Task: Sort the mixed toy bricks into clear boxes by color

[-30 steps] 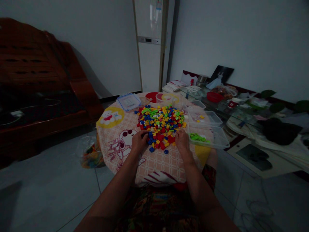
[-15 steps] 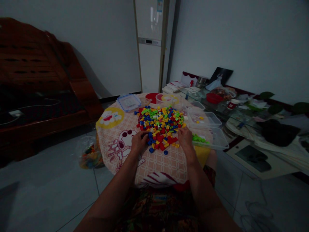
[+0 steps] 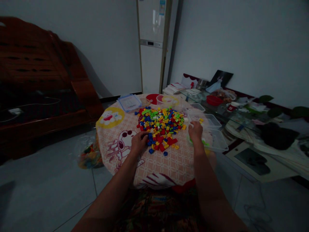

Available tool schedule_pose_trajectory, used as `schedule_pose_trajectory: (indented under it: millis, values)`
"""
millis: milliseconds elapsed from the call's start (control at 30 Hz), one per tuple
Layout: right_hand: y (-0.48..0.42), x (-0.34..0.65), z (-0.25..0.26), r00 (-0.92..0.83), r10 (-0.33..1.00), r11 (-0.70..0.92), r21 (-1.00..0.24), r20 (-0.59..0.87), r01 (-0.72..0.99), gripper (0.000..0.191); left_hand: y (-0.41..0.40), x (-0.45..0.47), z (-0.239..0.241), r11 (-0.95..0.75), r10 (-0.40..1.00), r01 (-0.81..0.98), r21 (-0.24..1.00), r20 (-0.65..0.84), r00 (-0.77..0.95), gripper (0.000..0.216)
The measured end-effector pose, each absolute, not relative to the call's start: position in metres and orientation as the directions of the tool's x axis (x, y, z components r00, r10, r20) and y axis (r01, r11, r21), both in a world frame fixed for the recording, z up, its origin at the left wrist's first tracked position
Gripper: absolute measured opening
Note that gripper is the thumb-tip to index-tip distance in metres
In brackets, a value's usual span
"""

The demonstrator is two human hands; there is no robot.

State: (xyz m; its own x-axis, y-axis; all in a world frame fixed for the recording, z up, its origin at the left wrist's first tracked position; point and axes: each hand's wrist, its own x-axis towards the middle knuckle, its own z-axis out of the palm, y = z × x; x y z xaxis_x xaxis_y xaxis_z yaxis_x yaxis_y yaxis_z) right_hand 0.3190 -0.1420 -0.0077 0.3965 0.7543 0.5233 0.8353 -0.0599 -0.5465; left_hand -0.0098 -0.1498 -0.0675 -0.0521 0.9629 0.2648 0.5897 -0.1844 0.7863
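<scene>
1. Well to the left of the brick pile stands a dark wooden bench (image 3: 45,71), with a pale cable lying across its seat.
2. Left of the pile and lower than it, a clear plastic bag (image 3: 89,156) of colourful contents sits on the floor; what they are is too dim to tell.
3. The table (image 3: 169,169), draped in a patterned cloth, lies under the pile and spreads around it.
4. Beyond the pile, to its left, is a flat clear plastic piece with a blue rim (image 3: 129,102).
5. The left hand (image 3: 140,141) rests at the pile's left edge, fingers curled against blue bricks; whether it grips one cannot be told.
6. The brick pile (image 3: 161,122) itself, in red, yellow, blue and green, is heaped mid-table. A round blue piece (image 3: 165,153) lies apart, just on its near side.
7. Behind the pile are a clear round tub (image 3: 163,100) and, farther back, a tall white appliance (image 3: 151,67).
8. Right of the pile, well apart from the left hand, the right hand (image 3: 196,131) is over the near clear box (image 3: 219,141), fingers bent; what it holds cannot be told. Green bricks (image 3: 204,142) lie in that box.
9. Farther right of the pile, a red bowl (image 3: 214,100) and a paper cup (image 3: 232,106) stand on a cluttered glass surface.
</scene>
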Motion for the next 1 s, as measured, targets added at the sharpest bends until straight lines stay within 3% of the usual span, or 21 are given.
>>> schedule_pose_trajectory:
  millis: [100,267,467,667,1000]
  values:
    - [-0.159,0.291,-0.020,0.277,0.820,0.013,-0.499,0.502,0.866,0.027,-0.150,-0.010,-0.067,-0.182,0.963,0.591,0.786,0.265,-0.056,0.032]
    - [-0.179,0.243,-0.038,0.090,0.938,0.062,-0.416,0.336,0.907,0.026,-0.150,-0.010,-0.068,-0.193,0.961,0.591,0.783,0.271,-0.045,0.032]
    - [-0.184,0.219,-0.047,0.041,0.951,0.069,-0.339,0.307,0.938,0.027,-0.151,-0.010,-0.068,-0.186,0.963,0.588,0.787,0.266,-0.051,0.031]
    - [-0.185,0.223,-0.057,0.160,0.909,0.074,-0.527,0.386,0.847,0.017,-0.151,-0.010,-0.068,-0.179,0.965,0.593,0.785,0.257,-0.050,0.034]
    - [-0.187,0.238,-0.047,0.386,0.761,0.154,-0.723,0.521,0.673,0.025,-0.151,-0.009,-0.066,-0.174,0.968,0.595,0.784,0.248,-0.044,0.033]
